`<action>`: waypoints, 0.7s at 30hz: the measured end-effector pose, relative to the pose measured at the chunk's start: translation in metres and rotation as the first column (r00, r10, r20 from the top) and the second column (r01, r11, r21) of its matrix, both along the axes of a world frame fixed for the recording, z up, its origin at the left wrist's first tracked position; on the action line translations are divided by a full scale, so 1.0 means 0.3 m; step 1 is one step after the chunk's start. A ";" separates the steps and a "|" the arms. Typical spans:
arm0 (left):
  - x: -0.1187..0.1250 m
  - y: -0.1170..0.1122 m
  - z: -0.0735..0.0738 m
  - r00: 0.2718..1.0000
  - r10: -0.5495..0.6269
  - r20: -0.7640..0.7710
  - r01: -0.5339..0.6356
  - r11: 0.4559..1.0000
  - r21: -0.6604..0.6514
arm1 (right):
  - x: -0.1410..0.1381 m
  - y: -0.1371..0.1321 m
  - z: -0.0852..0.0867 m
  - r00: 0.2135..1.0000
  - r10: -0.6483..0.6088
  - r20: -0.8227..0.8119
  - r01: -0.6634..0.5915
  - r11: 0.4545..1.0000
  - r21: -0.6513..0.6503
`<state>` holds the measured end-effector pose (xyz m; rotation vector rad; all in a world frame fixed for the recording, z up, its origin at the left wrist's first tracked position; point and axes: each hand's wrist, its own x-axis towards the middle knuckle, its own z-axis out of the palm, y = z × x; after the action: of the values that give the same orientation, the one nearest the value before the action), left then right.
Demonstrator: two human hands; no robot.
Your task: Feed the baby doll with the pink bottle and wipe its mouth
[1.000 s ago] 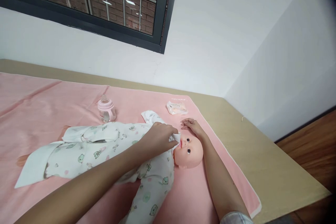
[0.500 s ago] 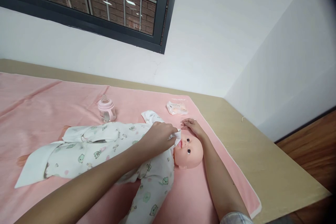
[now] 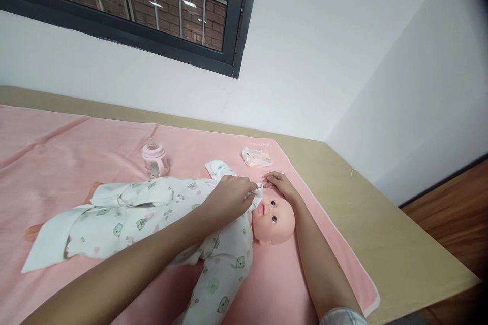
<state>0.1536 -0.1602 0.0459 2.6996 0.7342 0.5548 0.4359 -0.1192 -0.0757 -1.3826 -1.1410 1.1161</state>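
Note:
A baby doll point(image 3: 275, 221) in a white printed sleepsuit point(image 3: 152, 213) lies on a pink towel point(image 3: 57, 157), head to the right. My left hand point(image 3: 227, 198) pinches a small white wipe point(image 3: 258, 193) and holds it against the doll's cheek beside the mouth. My right hand point(image 3: 280, 184) rests flat on top of the doll's head, fingers stretched toward the left hand.
A pink baby bottle point(image 3: 154, 159) stands on the towel behind the doll's body. A small wipes packet point(image 3: 256, 156) lies near the towel's far right corner. The beige table point(image 3: 400, 244) ends at the right, with wooden floor beyond; a white wall and window stand behind.
My left hand has slid the wipe slightly up, from the doll's mouth toward its cheek. My right hand has stayed on the head.

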 end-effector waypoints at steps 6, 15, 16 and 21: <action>-0.001 -0.007 0.011 1.000 0.004 0.021 -0.004 1.000 -0.028 | 0.002 0.003 -0.001 1.000 0.003 0.000 -0.003 1.000 0.002; -0.006 -0.025 0.000 0.996 -0.039 0.081 0.057 0.969 -0.239 | 0.001 -0.002 0.002 1.000 0.010 0.007 -0.010 1.000 -0.002; -0.006 -0.027 -0.002 0.996 -0.046 0.080 0.064 0.968 -0.244 | 0.000 -0.002 0.004 1.000 0.010 0.009 -0.010 1.000 -0.003; 0.000 -0.029 -0.010 0.995 -0.070 0.074 0.086 0.965 -0.248 | -0.004 -0.003 0.006 1.000 0.002 0.001 -0.002 1.000 -0.001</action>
<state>0.1537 -0.1691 0.0428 2.4526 0.6312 0.4914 0.4348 -0.1201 -0.0737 -1.3831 -1.1427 1.1180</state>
